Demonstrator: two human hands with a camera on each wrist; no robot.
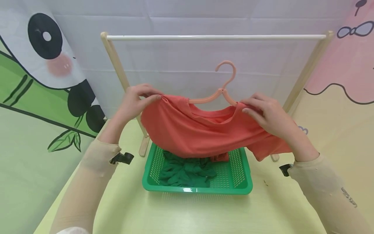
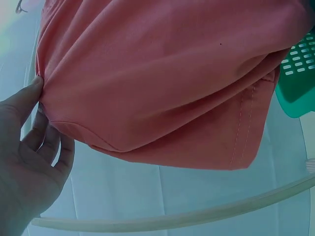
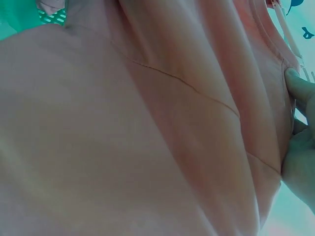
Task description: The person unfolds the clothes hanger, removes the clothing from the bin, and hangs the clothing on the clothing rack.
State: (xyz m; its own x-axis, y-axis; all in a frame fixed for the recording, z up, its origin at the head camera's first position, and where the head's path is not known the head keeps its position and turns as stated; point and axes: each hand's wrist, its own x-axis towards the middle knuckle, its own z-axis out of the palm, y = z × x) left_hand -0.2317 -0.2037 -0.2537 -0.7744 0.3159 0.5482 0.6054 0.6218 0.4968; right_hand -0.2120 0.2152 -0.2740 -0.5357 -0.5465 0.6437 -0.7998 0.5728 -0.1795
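A coral-red T-shirt (image 1: 198, 133) is held up with its neckline uppermost. From the neck opening rises a peach plastic hanger (image 1: 229, 76); its hook stands free, and the arm ends are hidden under the cloth. My left hand (image 1: 138, 99) pinches the shirt at its left shoulder between thumb and fingers. Close beside the neckline, my right hand (image 1: 267, 113) pinches the other shoulder; whether it also grips the hanger inside cannot be seen. In the left wrist view, the thumb (image 2: 29, 96) presses on the cloth. The right wrist view is mostly filled by the shirt (image 3: 162, 123).
Below the shirt stands a green plastic basket (image 1: 198, 190) holding dark green cloth (image 1: 184, 170) and a bit of red cloth (image 1: 220, 157). Behind is a wooden rack with a white rail (image 1: 216, 37). Everything stands on a pale yellow table (image 1: 187, 214).
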